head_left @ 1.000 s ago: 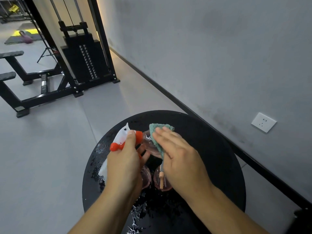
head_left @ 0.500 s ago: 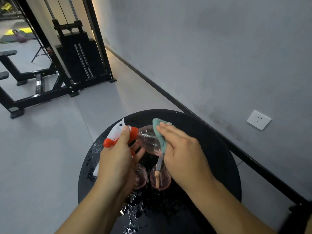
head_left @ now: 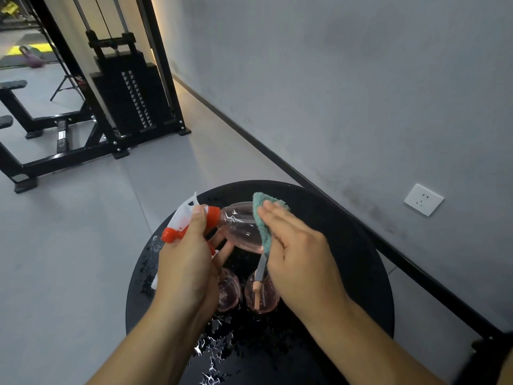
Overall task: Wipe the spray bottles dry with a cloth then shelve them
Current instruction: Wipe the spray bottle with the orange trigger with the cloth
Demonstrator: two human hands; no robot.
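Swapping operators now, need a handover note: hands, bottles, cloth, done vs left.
Left hand: grips the spray bottle at its red-and-white trigger head, bottle held tilted above the table.
Right hand: fingers straight, pressing the teal cloth against the bottle's clear pink body.
Two more pink bottles stand on the round black table, below the hands. Water puddles lie on the tabletop near its front edge.
Done: wiping of the first bottle under way.
Left: finish this bottle, wipe the other two, shelve all three. No shelf in view.
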